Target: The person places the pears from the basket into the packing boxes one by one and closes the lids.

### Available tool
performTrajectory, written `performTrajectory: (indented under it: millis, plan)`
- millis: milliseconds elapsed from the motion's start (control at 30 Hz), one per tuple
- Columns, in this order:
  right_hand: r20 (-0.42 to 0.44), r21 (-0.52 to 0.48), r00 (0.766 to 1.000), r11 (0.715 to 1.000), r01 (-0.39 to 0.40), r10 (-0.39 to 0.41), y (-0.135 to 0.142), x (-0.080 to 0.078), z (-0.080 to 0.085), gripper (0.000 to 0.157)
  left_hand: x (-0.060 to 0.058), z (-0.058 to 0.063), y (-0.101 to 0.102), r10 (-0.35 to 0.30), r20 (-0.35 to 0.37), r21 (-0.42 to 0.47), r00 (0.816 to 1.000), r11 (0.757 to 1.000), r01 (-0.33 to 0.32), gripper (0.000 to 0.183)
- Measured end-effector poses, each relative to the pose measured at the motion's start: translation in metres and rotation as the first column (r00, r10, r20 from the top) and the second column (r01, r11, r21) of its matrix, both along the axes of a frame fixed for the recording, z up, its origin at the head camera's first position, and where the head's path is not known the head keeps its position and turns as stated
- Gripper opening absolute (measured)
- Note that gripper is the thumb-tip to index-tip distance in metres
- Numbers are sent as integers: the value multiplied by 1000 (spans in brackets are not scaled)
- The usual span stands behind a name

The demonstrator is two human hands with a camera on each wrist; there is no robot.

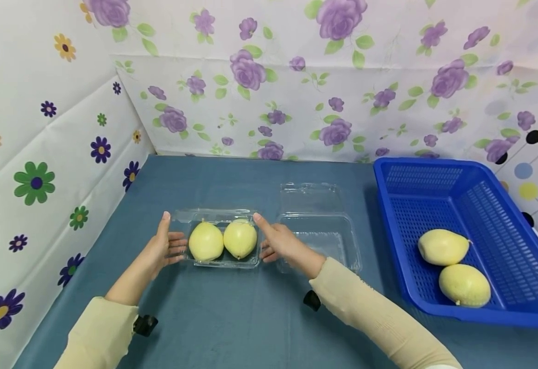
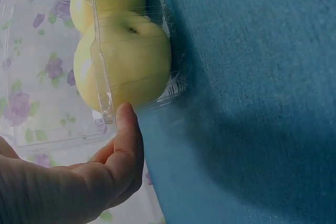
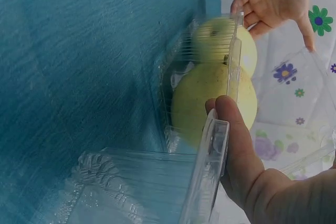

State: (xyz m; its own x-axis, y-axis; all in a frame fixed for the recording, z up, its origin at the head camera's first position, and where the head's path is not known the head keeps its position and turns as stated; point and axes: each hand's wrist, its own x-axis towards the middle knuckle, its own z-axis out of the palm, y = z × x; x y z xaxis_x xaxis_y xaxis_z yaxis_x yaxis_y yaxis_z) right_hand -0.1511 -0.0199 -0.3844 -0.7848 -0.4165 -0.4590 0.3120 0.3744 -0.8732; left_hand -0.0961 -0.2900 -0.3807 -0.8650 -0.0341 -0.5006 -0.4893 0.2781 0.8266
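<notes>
looks like lid-closing step. two yellow melons (image 1: 206, 241) sit in clear box (image 1: 227, 265) on table (image 1: 232, 318), lid (image 2: 52, 144) raised. left hand (image 1: 162, 251), right hand (image 1: 281, 242) flank it, fingers fairly straight, thumbs apart, gripping nothing. next probably needs even lid lowering.

Left grip (image 1: 160, 249), right grip (image 1: 283, 242) flank clear container (image 1: 249, 264) holding two yellow fruits (image 1: 205, 242).

Pale yellow fruit (image 1: 206, 242) between the hands (image 1: 163, 248); grey-blue worktop (image 1: 232, 318) beneath; deep blue basket (image 1: 504, 315) right of them; purple-flowered white backdrop (image 1: 370, 66) beyond.
</notes>
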Motion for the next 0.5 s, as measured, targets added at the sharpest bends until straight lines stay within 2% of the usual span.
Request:
performTrajectory:
  millis: [167,500]
  plan:
    - [8,1,1000,1000,-3,3,0,2,-1,86,3,-3,-1,20,19,8,1000,1000,-20,106]
    - [31,11,997,998,-64,64,4,5,-2,80,11,-6,-4,-3,18,20,1000,1000,3,103]
